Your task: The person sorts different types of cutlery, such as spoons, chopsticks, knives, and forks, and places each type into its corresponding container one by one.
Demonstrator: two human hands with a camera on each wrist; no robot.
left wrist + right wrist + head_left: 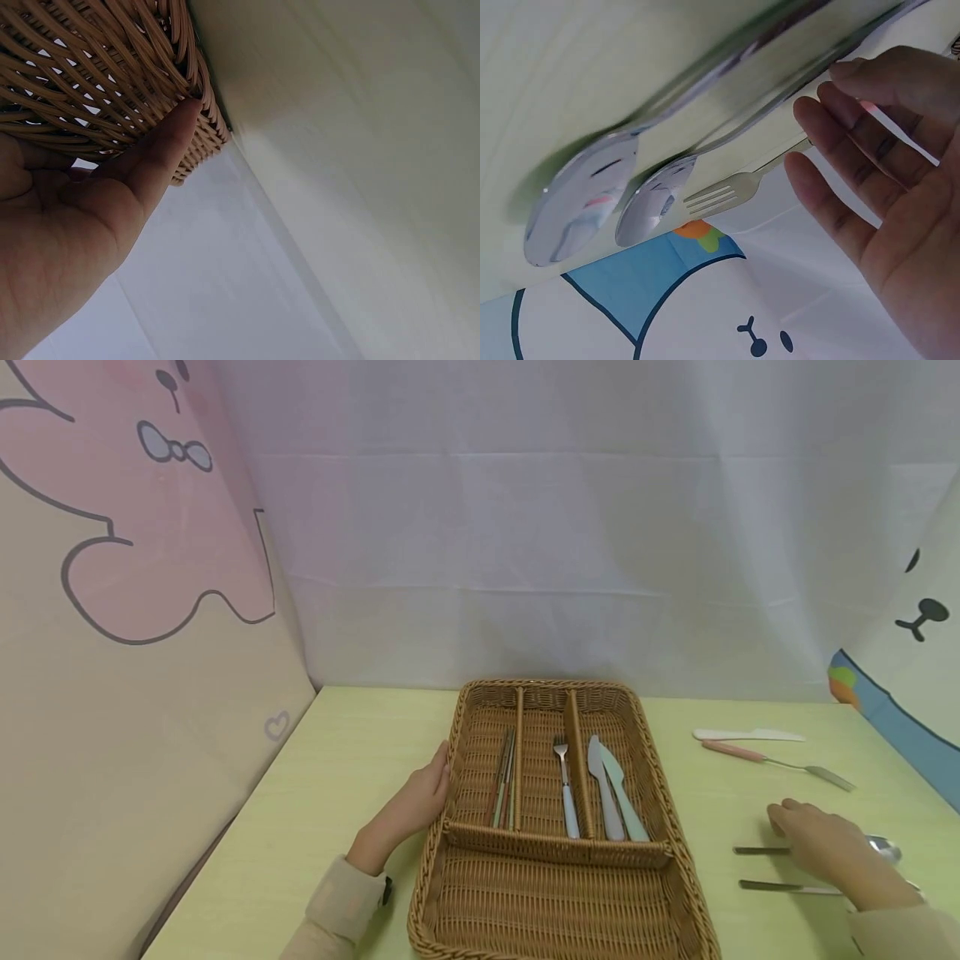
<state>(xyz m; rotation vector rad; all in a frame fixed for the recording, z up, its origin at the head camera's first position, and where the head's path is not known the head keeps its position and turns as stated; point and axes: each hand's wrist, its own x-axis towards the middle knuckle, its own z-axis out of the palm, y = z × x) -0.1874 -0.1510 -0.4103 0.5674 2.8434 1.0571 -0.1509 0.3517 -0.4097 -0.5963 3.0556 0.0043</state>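
Note:
A brown wicker basket [555,897] with dividers lies in front of me. My left hand [408,802] rests on its left outer wall, one finger [169,146] straight along the weave; its other fingers are partly hidden. To the right of the basket, my right hand [832,843] hovers over a spoon [885,848], hiding the middle of it. In the right wrist view the fingers are loosely bent with nothing between them; whether the thumb touches the spoon handle I cannot tell. A second spoon [787,886] lies nearer to me, partly behind the wrist.
Beyond my right hand lie a white knife [742,735] and a pink-handled fork [738,751]. Chopsticks [502,785], a blue-handled fork [570,802] and two knives [618,797] occupy separate basket compartments. A pale curtain [465,568] hangs behind the yellow-green table [337,760].

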